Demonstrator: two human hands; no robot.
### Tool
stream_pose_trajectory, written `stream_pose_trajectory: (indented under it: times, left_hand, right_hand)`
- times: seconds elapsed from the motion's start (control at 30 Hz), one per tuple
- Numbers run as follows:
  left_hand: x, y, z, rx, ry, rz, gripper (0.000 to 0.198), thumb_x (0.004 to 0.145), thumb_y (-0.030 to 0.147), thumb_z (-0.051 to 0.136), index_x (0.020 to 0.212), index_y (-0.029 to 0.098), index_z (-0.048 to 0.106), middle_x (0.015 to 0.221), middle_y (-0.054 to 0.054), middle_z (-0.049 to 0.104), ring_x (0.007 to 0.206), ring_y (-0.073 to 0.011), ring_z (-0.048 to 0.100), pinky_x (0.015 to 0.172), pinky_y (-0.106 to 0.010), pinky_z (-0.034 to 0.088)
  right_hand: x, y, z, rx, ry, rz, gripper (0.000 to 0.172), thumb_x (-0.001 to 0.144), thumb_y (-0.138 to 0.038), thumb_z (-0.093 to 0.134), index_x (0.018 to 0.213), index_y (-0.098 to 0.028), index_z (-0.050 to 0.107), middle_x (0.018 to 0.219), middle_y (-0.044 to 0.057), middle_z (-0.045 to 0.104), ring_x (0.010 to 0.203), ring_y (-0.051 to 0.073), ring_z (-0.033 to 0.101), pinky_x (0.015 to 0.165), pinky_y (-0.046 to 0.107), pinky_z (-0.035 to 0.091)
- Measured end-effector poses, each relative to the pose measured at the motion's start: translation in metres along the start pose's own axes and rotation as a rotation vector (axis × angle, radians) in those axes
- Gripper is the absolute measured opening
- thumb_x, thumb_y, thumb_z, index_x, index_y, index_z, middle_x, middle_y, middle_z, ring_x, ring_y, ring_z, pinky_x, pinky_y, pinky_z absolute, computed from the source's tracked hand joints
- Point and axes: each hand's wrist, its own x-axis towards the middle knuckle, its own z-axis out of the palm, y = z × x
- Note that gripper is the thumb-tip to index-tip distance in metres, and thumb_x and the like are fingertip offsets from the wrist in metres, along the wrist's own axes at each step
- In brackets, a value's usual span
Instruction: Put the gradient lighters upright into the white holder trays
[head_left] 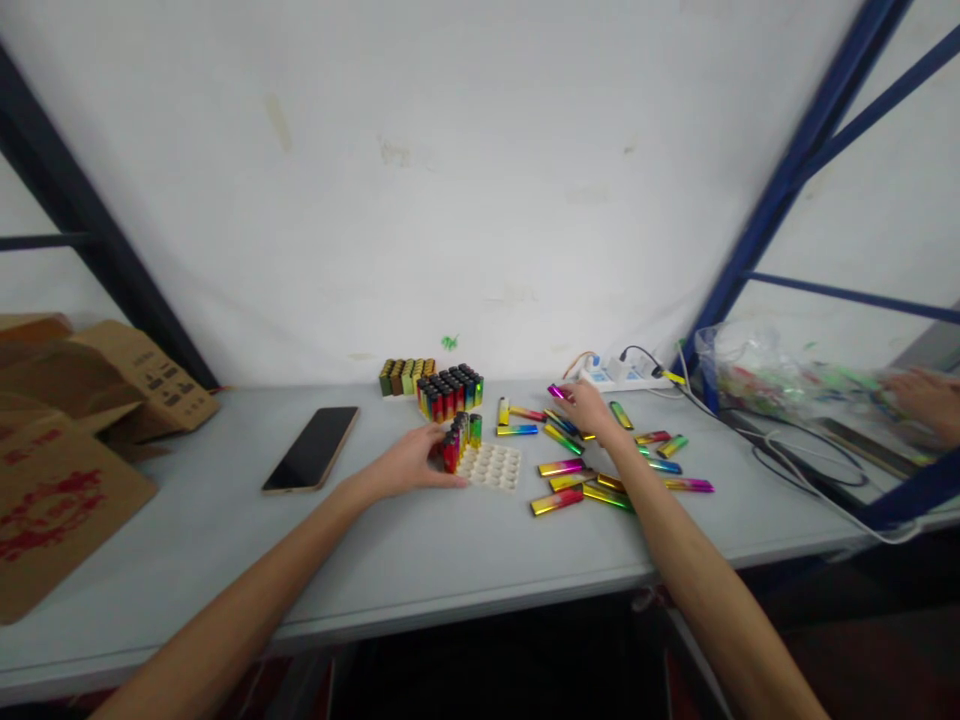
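A white tray (496,468) with round holes lies on the grey table (420,550). A few colourful lighters (459,438) stand at its left corner. My left hand (409,462) rests beside the tray with its fingers curled against those standing lighters. My right hand (589,405) reaches farther back and pinches a pink lighter (556,392) above several loose rainbow lighters (592,470) scattered on the table.
A full block of standing lighters (450,390) and a row of green-gold ones (405,376) stand at the back. A phone (312,448) lies to the left, cardboard boxes (67,440) at far left. A power strip (622,375), cables and a plastic bag (757,375) are on the right, near another person's hand (922,395).
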Motion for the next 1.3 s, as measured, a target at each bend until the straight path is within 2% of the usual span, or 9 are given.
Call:
stream_pose_trajectory:
  times: [0.1,0.2,0.33,0.43,0.53,0.8,1.07,1.2,1.3]
  left_hand:
    - [-0.001,0.001,-0.001,-0.012,-0.005,-0.020,0.077,0.064,0.070,0.082,0.115,0.014,0.070,0.126,-0.017,0.070,0.116,-0.0377,0.064,0.103,-0.044,0.050]
    - [0.000,0.002,-0.002,-0.022,-0.014,-0.013,0.073,0.065,0.070,0.081,0.112,0.015,0.070,0.122,-0.016,0.071,0.113,-0.0369,0.065,0.101,-0.044,0.052]
    - [0.000,0.003,-0.002,-0.026,-0.005,-0.022,0.078,0.064,0.069,0.082,0.118,0.014,0.069,0.126,-0.016,0.071,0.113,-0.0375,0.066,0.103,-0.045,0.051]
    - [-0.001,0.003,-0.001,-0.028,0.003,-0.025,0.082,0.064,0.070,0.082,0.122,0.014,0.068,0.130,-0.018,0.069,0.117,-0.0386,0.065,0.105,-0.046,0.050]
    - [-0.002,0.003,0.000,-0.018,0.007,-0.034,0.085,0.064,0.071,0.081,0.124,0.012,0.066,0.133,-0.019,0.067,0.121,-0.0397,0.064,0.108,-0.046,0.049]
    - [-0.001,0.004,-0.001,0.001,-0.020,0.007,0.078,0.068,0.073,0.077,0.118,0.013,0.068,0.128,-0.017,0.070,0.119,-0.0382,0.065,0.105,-0.043,0.050]
    - [-0.001,0.004,-0.001,-0.011,0.002,0.008,0.082,0.067,0.069,0.080,0.124,0.012,0.066,0.132,-0.018,0.068,0.119,-0.0373,0.065,0.106,-0.042,0.049]
    - [-0.001,0.004,-0.001,-0.012,-0.016,0.001,0.079,0.068,0.071,0.078,0.118,0.012,0.068,0.128,-0.018,0.069,0.117,-0.0377,0.065,0.104,-0.043,0.049]
    - [-0.002,0.004,0.000,-0.032,-0.017,0.010,0.076,0.068,0.071,0.079,0.118,0.014,0.068,0.128,-0.016,0.069,0.117,-0.0371,0.065,0.103,-0.042,0.049]
  right_hand:
    - [-0.013,-0.013,-0.014,0.388,0.034,-0.040,0.024,0.099,-0.034,0.056,0.112,-0.016,0.064,0.112,0.013,0.073,0.086,0.019,0.071,0.074,0.029,0.054]
    - [-0.037,-0.039,-0.026,0.938,-0.012,-0.120,0.031,0.095,-0.049,0.060,0.110,-0.022,0.056,0.098,0.004,0.072,0.063,0.011,0.060,0.059,0.025,0.050]
    - [-0.059,-0.081,-0.033,1.100,0.034,-0.131,0.043,0.090,-0.059,0.065,0.114,-0.025,0.058,0.070,-0.007,0.053,0.051,0.009,0.041,0.044,0.019,0.034]
    - [-0.059,-0.099,-0.028,1.258,-0.003,-0.010,0.051,0.089,-0.071,0.056,0.092,-0.021,0.062,0.057,-0.009,0.032,0.044,0.008,0.026,0.039,0.019,0.022]
    - [-0.054,-0.102,-0.022,1.398,-0.082,0.160,0.058,0.087,-0.074,0.051,0.064,-0.022,0.046,0.052,-0.010,0.023,0.042,0.006,0.016,0.038,0.019,0.012]
    - [-0.062,-0.098,-0.020,1.332,0.080,0.296,0.044,0.085,-0.052,0.047,0.054,-0.024,0.035,0.046,-0.009,0.024,0.039,0.006,0.016,0.037,0.020,0.011]
    - [-0.058,-0.095,-0.011,1.386,-0.003,0.271,0.051,0.089,-0.066,0.052,0.066,-0.020,0.052,0.050,-0.010,0.023,0.040,0.006,0.015,0.038,0.021,0.011]
    - [-0.055,-0.096,-0.002,1.337,0.018,0.061,0.052,0.088,-0.070,0.058,0.102,-0.020,0.068,0.059,-0.007,0.039,0.047,0.009,0.034,0.043,0.022,0.028]
    - [-0.057,-0.098,0.004,1.189,0.005,-0.056,0.044,0.088,-0.062,0.065,0.107,-0.022,0.068,0.067,-0.004,0.055,0.062,0.013,0.054,0.059,0.025,0.047]
